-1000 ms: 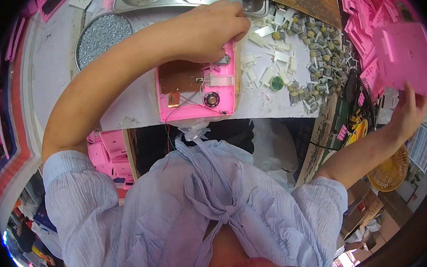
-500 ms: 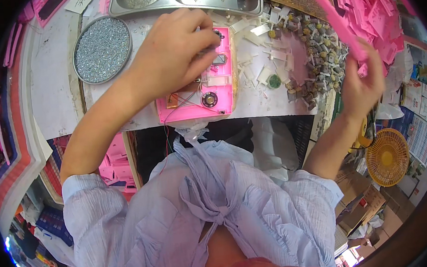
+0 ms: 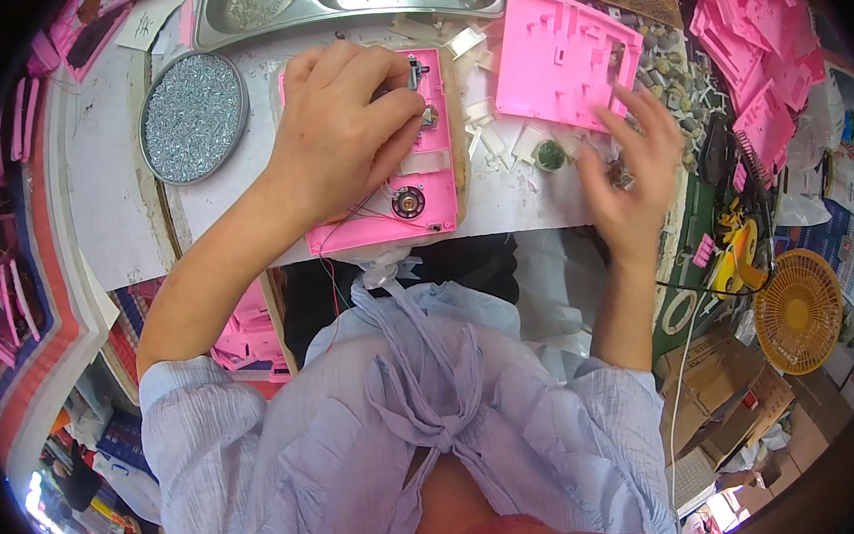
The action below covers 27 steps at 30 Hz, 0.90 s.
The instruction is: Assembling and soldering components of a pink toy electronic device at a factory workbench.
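Observation:
A pink plastic casing [image 3: 369, 233] lies near the table's front edge. A round speaker [image 3: 408, 202], thin wires and small metal parts sit inside it. My left hand [image 3: 345, 123] rests over the casing's upper part, fingers curled and closed beside a small metal part [image 3: 415, 72]; what they grip is hidden. To the right, a flat pink panel [image 3: 551, 61] lies tilted over loose white parts. My right hand [image 3: 638, 175] is at the panel's lower right corner, fingers spread and holding nothing; whether the fingertips touch it I cannot tell.
A round dish of small silvery pieces [image 3: 193, 120] stands at left, a compartmented metal tray [image 3: 327, 19] behind. Small motor-like parts [image 3: 689, 96] and a pile of pink panels [image 3: 754, 30] fill the right. A green round piece [image 3: 549, 155] lies near the panel.
My right hand has brought a pink panel from the pile at right down onto the loose parts and opened off it. My left hand stays over the casing.

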Tool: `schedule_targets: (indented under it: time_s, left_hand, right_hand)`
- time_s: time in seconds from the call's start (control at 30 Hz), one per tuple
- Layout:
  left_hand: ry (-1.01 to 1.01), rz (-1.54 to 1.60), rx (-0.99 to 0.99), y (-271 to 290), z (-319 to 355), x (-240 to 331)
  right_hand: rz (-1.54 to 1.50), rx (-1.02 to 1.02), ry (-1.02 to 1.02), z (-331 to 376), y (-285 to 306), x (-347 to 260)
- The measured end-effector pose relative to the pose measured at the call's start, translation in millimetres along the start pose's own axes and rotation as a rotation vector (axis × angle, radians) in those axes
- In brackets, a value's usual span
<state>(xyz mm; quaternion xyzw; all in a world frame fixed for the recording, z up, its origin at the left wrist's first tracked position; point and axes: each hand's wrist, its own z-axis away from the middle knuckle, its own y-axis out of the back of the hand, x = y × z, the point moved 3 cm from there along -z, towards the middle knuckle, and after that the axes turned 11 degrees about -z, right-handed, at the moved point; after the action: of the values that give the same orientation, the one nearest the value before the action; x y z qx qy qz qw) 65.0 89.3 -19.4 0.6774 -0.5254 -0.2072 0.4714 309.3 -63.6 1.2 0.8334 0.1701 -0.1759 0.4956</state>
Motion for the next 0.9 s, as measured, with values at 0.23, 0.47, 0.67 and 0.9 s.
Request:
schedule_targets:
  time_s: [0.23, 0.47, 0.67, 0.9]
  left_hand:
    - [0.063, -0.034, 0.021, -1.0, -3.0, 8.0]
    - [0.097, -0.023, 0.034, -6.2, -2.7, 7.4]
    - [0.156, -0.029, 0.024, -8.6, -4.4, 11.6]
    - [0.187, -0.039, -0.015, -8.1, -8.5, 11.2]
  right_hand:
    - [-0.937, 0.851, -0.888, 126.0, 126.4, 135.9]
    - [-0.955, 1.022, -0.701, 129.9, 171.8, 195.1]
    - [-0.493, 1.278, -0.659, 141.3, 181.8, 169.7]
    - [-0.727, 0.981, -0.464, 137.0, 171.9, 91.4]
